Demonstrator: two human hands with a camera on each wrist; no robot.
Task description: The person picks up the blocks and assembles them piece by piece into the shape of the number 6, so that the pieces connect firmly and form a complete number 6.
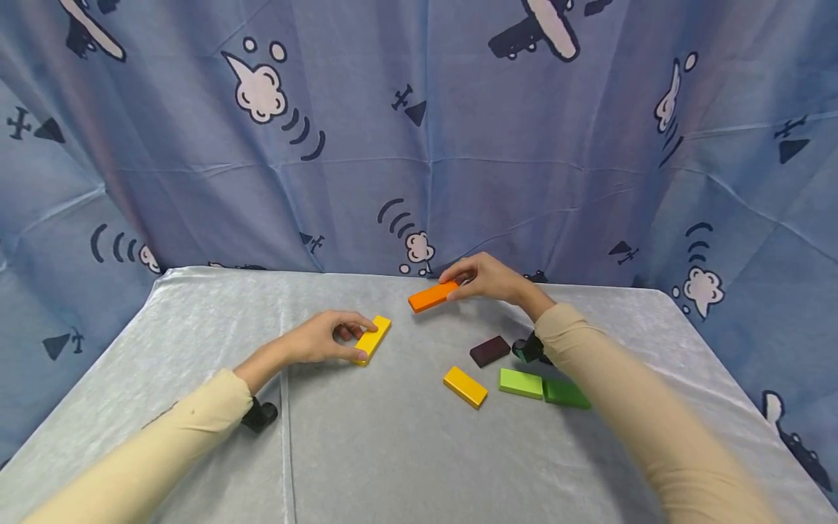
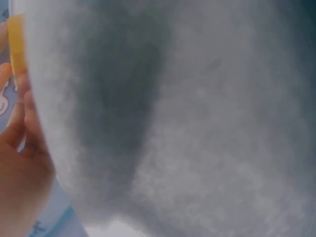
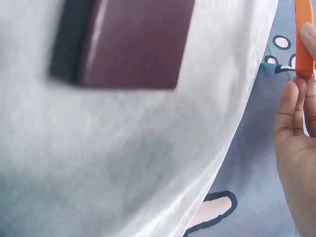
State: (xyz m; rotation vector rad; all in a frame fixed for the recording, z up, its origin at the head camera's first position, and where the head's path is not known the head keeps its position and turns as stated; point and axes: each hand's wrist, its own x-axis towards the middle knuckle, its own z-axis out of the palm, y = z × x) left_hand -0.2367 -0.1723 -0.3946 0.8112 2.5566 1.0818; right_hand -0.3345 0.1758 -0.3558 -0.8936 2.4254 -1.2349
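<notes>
My left hand [image 1: 321, 338] pinches a yellow rectangular block [image 1: 380, 331] between thumb and fingers, low over the cloth left of centre. In the left wrist view that yellow block [image 2: 17, 44] shows at the left edge. Farther back, my right hand [image 1: 489, 281] grips an orange block [image 1: 428, 298] by its right end, the block slanting with its free end towards the left. The right wrist view catches the orange block [image 3: 304, 44] at its right edge, fingertips at its lower end. A dark brown block [image 1: 489, 351] lies below the right hand.
Another yellow block [image 1: 465, 386] lies nearer the front than the brown one. To its right are a light green block [image 1: 520, 383] and a dark green block [image 1: 566, 394], end to end beside the right sleeve. A patterned blue curtain [image 1: 366, 131] hangs behind the cloth-covered table [image 1: 366, 451].
</notes>
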